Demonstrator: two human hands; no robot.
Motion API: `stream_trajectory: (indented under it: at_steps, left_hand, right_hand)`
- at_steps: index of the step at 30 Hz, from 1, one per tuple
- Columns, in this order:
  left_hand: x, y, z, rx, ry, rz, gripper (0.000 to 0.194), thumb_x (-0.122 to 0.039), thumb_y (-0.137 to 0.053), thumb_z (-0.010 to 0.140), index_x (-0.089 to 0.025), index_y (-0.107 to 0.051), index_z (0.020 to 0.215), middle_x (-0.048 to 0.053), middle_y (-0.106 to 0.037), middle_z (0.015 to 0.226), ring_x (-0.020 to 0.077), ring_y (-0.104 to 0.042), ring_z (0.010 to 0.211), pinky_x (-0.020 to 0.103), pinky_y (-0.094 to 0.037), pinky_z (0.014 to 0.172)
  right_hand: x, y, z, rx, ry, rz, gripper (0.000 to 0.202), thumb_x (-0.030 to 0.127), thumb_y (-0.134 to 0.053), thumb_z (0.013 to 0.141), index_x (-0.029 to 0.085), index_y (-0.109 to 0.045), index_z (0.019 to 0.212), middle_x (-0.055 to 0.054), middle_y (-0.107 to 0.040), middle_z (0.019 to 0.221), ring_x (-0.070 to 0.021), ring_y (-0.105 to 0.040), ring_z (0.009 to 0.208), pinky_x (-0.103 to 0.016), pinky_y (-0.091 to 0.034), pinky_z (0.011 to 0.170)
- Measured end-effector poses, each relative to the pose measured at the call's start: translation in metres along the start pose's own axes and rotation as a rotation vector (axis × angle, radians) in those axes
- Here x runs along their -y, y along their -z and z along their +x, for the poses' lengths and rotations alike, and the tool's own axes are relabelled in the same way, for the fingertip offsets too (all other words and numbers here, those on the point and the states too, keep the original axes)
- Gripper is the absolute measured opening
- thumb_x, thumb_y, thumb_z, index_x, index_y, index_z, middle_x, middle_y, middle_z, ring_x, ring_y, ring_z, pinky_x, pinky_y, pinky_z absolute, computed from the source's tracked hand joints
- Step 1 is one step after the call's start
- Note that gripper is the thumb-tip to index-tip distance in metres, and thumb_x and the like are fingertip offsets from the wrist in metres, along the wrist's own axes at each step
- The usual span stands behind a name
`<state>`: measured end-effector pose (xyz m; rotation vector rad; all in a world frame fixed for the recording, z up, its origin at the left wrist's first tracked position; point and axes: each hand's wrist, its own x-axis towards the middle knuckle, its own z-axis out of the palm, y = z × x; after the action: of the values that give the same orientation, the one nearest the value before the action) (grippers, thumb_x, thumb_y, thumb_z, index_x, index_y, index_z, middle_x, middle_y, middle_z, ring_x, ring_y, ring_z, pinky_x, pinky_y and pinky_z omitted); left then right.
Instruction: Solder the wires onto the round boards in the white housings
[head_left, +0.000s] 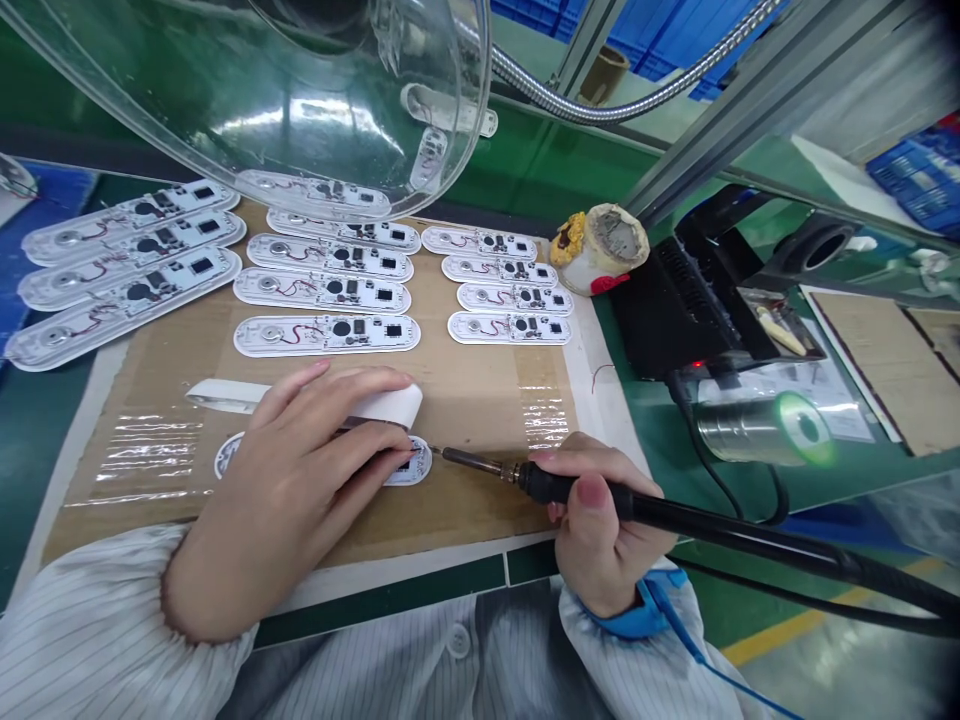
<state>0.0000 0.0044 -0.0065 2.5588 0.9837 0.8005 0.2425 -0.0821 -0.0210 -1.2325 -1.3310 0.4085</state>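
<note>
In the head view my right hand (pixel 611 520) grips a soldering iron (pixel 555 485) by its black handle. The iron's tip points left and sits close to the right end of a white circuit board (pixel 421 468); whether it touches is too small to tell. My left hand (pixel 300 480) lies over that board and hides its middle. Its thumb and forefinger are pinched at the board's right end, on something thin that I cannot make out. Under the other fingers is a white plastic shell (pixel 397 404), lying just beyond the board.
Several white housings with boards (pixel 326 336) lie in rows on the cardboard (pixel 480 400). A clear round lens (pixel 300 120) hangs over the back. At right stand a decorated pot (pixel 600 250), a black soldering station (pixel 667 310) and a solder spool (pixel 757 430).
</note>
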Motion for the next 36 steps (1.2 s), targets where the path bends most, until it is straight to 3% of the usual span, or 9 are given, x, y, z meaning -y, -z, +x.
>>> stream_trajectory:
  at_steps: [21,26,32,36]
  left_hand:
    - [-0.0027,-0.0037,0.0010,0.046,-0.006,0.021,0.011,-0.022,-0.052,0.107,-0.024,-0.060,0.100,0.008,-0.064,0.142,0.0303,-0.064,0.126,0.053,-0.032,0.116]
    - [-0.0034,-0.0039,0.0005,0.051,0.007,0.028,0.010,-0.023,-0.053,0.107,-0.024,-0.060,0.100,0.008,-0.064,0.143,0.0304,-0.062,0.129,0.053,-0.032,0.118]
    - [-0.0037,-0.0042,0.0005,0.047,0.009,0.050,0.011,-0.021,-0.053,0.107,-0.024,-0.062,0.100,0.007,-0.065,0.144,0.0302,-0.064,0.127,0.053,-0.035,0.114]
    - [-0.0041,-0.0036,0.0011,0.042,0.009,0.058,0.012,-0.021,-0.054,0.107,-0.023,-0.063,0.099,0.008,-0.066,0.144,0.0304,-0.066,0.122,0.051,-0.039,0.106]
  right_hand:
    - [0.0020,0.0008,-0.0004,0.071,-0.023,0.014,0.012,0.025,-0.067,0.104,0.025,-0.079,0.105,0.001,-0.077,0.081,-0.0145,-0.070,0.069,-0.029,-0.055,0.063]
    - [0.0025,0.0019,0.0013,0.110,0.006,-0.012,0.013,0.023,-0.067,0.103,0.024,-0.079,0.106,0.001,-0.076,0.080,-0.0139,-0.067,0.065,-0.029,-0.054,0.058]
    - [0.0013,-0.0009,0.0039,-0.067,0.106,0.014,0.020,0.029,-0.064,0.105,0.020,-0.080,0.097,0.001,-0.067,0.065,-0.0119,-0.057,0.052,-0.029,-0.042,0.046]
    - [0.0004,-0.0021,0.0041,-0.071,0.090,0.030,0.018,0.027,-0.064,0.105,0.021,-0.080,0.099,0.001,-0.072,0.071,-0.0112,-0.056,0.052,-0.029,-0.041,0.044]
